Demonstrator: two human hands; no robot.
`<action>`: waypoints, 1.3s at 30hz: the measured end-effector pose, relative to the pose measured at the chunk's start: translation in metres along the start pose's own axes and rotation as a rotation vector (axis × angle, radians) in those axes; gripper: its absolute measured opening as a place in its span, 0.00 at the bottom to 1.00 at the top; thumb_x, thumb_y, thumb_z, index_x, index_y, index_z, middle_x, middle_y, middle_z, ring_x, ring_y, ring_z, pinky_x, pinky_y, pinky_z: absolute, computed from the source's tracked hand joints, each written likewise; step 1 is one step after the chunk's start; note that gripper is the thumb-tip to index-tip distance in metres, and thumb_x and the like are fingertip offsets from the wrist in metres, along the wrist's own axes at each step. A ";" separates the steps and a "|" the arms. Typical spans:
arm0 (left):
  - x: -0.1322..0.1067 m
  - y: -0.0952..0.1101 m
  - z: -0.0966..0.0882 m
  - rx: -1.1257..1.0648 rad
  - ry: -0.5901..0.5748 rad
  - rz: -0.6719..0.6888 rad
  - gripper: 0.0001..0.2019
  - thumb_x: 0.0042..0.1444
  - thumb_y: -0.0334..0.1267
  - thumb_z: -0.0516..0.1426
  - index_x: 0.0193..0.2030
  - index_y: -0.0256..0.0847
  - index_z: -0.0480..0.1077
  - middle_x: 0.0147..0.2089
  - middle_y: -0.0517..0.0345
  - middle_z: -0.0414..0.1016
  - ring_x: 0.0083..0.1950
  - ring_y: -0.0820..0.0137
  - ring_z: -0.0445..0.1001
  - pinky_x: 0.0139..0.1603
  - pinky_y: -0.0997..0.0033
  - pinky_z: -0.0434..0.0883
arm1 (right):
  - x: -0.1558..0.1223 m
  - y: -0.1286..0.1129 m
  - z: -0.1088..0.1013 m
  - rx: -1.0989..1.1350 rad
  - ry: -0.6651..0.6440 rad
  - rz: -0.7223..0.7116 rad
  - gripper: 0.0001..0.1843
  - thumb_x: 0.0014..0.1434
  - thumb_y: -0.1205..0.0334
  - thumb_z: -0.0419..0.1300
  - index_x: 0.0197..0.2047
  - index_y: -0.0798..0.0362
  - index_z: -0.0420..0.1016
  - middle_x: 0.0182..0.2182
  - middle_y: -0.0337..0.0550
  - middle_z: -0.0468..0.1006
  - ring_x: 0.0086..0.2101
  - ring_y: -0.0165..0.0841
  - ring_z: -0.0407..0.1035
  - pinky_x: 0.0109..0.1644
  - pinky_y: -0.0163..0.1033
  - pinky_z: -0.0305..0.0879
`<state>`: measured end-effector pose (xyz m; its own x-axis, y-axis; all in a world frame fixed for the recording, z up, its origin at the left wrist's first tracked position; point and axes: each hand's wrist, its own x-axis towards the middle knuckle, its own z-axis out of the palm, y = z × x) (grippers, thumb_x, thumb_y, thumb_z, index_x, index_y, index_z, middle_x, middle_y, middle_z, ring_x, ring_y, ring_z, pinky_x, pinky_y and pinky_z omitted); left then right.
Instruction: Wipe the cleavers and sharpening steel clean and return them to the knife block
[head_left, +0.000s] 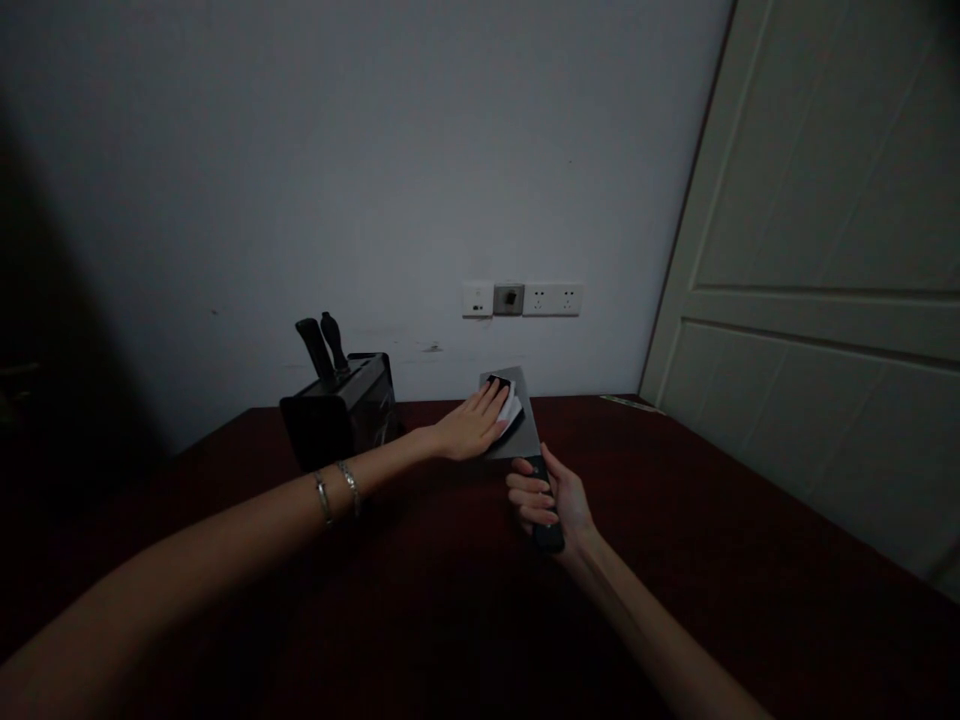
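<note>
My right hand (549,500) is closed round the black handle of a cleaver, whose broad grey blade (525,428) points away from me over the dark red table (712,520). My left hand (471,424) lies flat on the blade with fingers stretched out, pressing a small white and black cloth or pad (510,402) against the steel. Two bracelets sit on my left wrist.
A black knife block (345,410) with two dark handles sticking up stands at the back left of the table. White wall sockets (523,299) are on the wall behind. A pale door (825,300) stands at the right.
</note>
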<state>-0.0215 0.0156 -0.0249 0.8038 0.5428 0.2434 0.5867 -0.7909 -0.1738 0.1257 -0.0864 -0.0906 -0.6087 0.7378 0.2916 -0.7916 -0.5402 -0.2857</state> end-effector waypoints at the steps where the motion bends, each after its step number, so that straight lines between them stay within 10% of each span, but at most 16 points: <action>1: -0.004 0.005 0.000 -0.004 -0.004 0.019 0.30 0.63 0.44 0.31 0.65 0.24 0.33 0.68 0.39 0.29 0.67 0.64 0.23 0.66 0.60 0.37 | 0.000 -0.001 0.000 -0.001 -0.003 -0.002 0.15 0.59 0.55 0.51 0.27 0.56 0.57 0.16 0.28 0.51 0.13 0.18 0.49 0.10 0.20 0.40; 39: -0.007 0.032 -0.020 -0.072 0.003 0.167 0.29 0.62 0.47 0.37 0.66 0.35 0.35 0.68 0.48 0.26 0.67 0.64 0.23 0.65 0.58 0.39 | 0.003 -0.003 0.006 -0.219 0.118 0.077 0.36 0.55 0.33 0.36 0.25 0.58 0.65 0.15 0.30 0.49 0.14 0.19 0.40 0.11 0.23 0.43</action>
<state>-0.0102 -0.0195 -0.0135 0.8889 0.4018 0.2199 0.4369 -0.8880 -0.1434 0.1260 -0.0848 -0.0836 -0.6463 0.7468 0.1568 -0.7049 -0.5056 -0.4974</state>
